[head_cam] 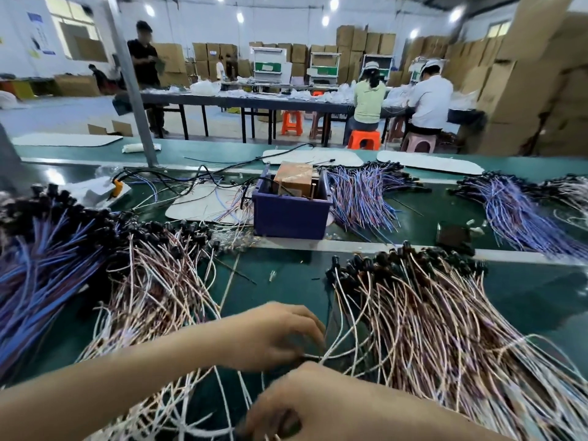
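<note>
- Wire leads, thin pink-and-white strands each ending in a small black connector, lie fanned in a wide pile on the near right of the green bench. A second pile of the same kind lies on the near left.
- My left hand sits between the two piles with its fingers curled. Thumb and fingertips pinch one pale strand at the near edge of the right pile.
- My right hand is nearest the camera, curled round a dark clump that I take for connector ends. Blur stops me from saying more.
- I judge a single lead to be very light and limp. It droops and bends wherever I lift it, so it gives no help in steering.
- The insulation looks smooth, so I expect a loose pinch to slide along it. A firm fingertip grip is the safer choice.
- The best hold, to my mind, is just behind the black connector. That is the one stiff part, and it acts as a stop against slipping.
- The strands cross one another all through the pile. A lead drawn out along its own length should snag fewer neighbours than one pulled sideways.
- The joint between wire and connector looks like the weak spot, so I would not jerk it.
- Blue wires lie on the left, and a purple bin stands farther back.
</note>
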`<state>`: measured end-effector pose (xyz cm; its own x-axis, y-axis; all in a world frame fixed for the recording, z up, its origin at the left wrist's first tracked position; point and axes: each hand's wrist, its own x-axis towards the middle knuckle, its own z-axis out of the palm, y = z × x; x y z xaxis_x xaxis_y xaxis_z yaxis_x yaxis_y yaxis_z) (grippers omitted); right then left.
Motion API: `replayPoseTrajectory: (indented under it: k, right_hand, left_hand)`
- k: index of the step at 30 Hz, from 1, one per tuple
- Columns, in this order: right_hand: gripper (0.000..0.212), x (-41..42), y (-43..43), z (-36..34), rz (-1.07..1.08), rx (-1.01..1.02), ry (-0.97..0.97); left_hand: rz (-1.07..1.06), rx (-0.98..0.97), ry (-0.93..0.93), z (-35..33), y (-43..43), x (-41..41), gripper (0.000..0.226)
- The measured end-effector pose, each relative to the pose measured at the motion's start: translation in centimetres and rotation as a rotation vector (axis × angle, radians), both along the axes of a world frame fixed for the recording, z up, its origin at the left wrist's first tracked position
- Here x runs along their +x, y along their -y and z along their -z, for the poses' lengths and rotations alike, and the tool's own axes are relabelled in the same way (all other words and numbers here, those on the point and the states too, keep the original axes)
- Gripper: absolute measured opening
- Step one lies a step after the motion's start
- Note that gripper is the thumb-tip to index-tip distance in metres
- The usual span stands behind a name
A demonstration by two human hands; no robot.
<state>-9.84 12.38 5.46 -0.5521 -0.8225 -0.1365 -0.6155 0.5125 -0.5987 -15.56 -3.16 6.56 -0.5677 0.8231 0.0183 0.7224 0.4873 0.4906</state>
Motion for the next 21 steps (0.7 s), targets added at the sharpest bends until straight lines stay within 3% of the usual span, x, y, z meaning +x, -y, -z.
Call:
replayPoseTrajectory:
  k: [3, 6, 9, 11, 13, 16, 18, 21]
  right_hand:
    - [0.03, 0.6, -0.4, -3.1, 0.102, -0.12, 0.153]
    - [0.027, -0.1, -0.9, -5.1, 0.185, -0.152, 0.258]
    - [0.022, -1.7, -0.2, -4.8, 0.315, -0.177, 0.383]
    - [0.022, -3.0, 0.7, -3.5, 0.407, -0.204, 0.369]
    - [0.021, -4.3, 1.2, -2.3, 0.491, -0.24, 0.375]
    - [0.016, -5.8, 1.3, -1.2, 0.579, -0.27, 0.467]
    - [0.014, -6.3, 1.4, -1.0, 0.604, -0.29, 0.504]
    - [0.016, -7.2, 1.8, -1.3, 0.664, -0.43, 0.589]
  left_hand:
    - [-0.196, -0.092, -0.147, -1.0, 2.5, -2.7, 0.029]
    - [-0.589, -0.457, -0.38, -1.4, 6.2, -7.1, 0.041]
    - [-0.943, -0.683, -0.349, -0.6, 9.4, -10.0, 0.056]
    - [-1.001, -0.696, -0.381, 0.4, 10.4, -10.7, 0.052]
    - [-1.008, -0.54, -0.437, 0.9, 10.7, -11.0, 0.038]
    - [-1.072, -0.121, -0.395, 0.2, 11.1, -10.9, 0.027]
    - [-1.075, 0.069, -0.42, -0.6, 11.0, -10.2, 0.037]
    - [-0.908, 0.344, -0.534, -2.2, 8.9, -7.9, 0.065]
